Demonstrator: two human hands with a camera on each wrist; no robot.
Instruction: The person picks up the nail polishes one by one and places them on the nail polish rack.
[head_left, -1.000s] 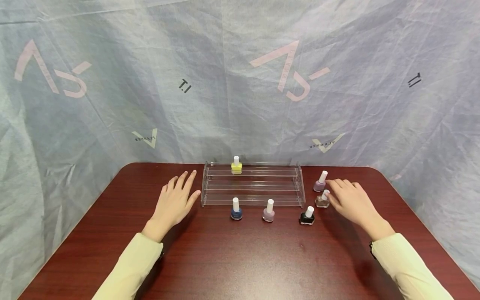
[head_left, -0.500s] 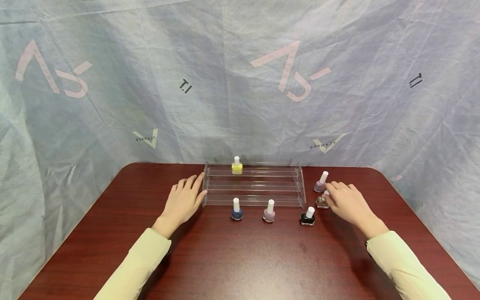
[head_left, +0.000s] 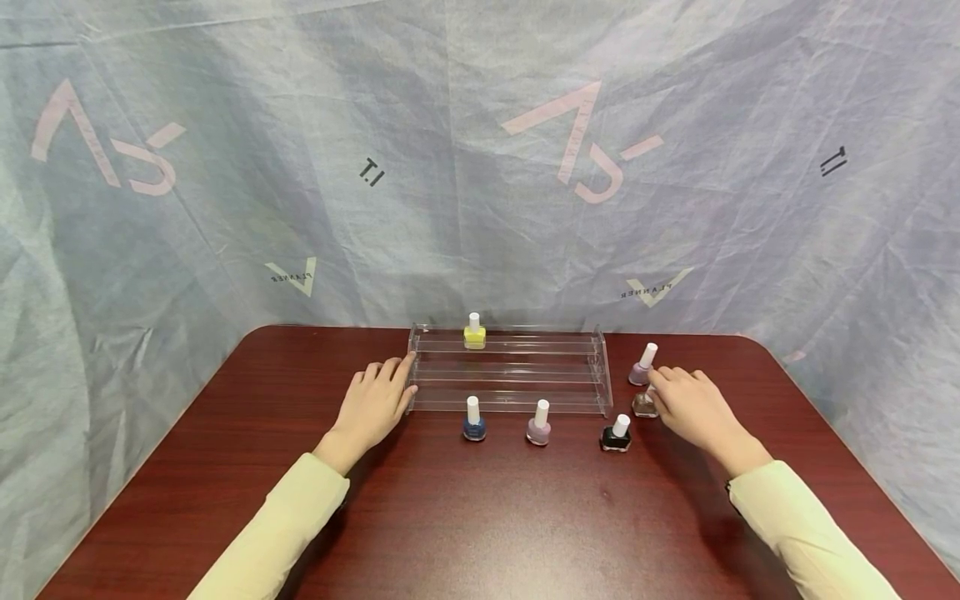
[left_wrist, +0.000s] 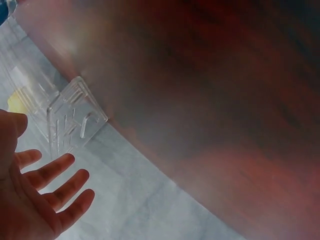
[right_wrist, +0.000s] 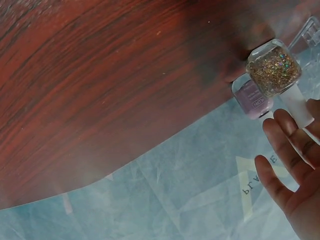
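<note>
The left hand [head_left: 371,404] is held with fingers loosely spread at the near end of the clear rack [head_left: 510,371]. The cap [right_wrist: 298,106] of the glitter bottle [right_wrist: 274,70] is met by the right hand [head_left: 697,408], lightly bent; whether it is pinched cannot be told. Beyond both, mirrored "PLANNER" is printed on the cloth [head_left: 480,208]; the label of the lilac bottle [right_wrist: 254,100] beside the right fingers is blurred.

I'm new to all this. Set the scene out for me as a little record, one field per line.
Rack: clear tiered rack on a dark red table
On its top tier: yellow bottle
Front row, left to right: blue bottle, mauve bottle, black bottle
Right of rack: glitter bottle, purple bottle behind it
Left hand: fingers spread, at the rack's left end
Right hand: pinches the glitter bottle's white cap
Backdrop: printed cloth
</note>
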